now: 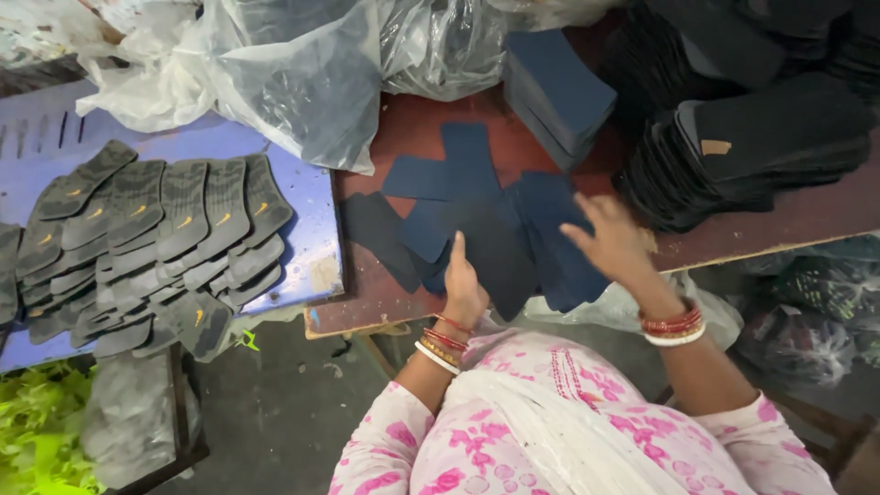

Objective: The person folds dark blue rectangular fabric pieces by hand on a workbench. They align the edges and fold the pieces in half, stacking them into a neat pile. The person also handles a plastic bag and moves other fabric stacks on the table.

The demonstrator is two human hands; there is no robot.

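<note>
- Reddish-brown worktable (403, 128), dark blue fabric pieces (477, 215) spread loosely at its middle.
- Left hand (463, 289) rests flat on the pieces, fingers together, gripping nothing.
- Right hand (612, 240) hovers over them, fingers spread; blurred, so contact is unclear.
- Judgement: sorting or squaring the loose pieces; next move needs one layer separated cleanly.
- Neat blue stack (557, 92) behind; black soles (761, 147) right, partly cut off.
- Grey patterned pieces (151, 247) left on blue board (307, 197).
- Plastic bags (302, 73) hide the table's rear.
</note>
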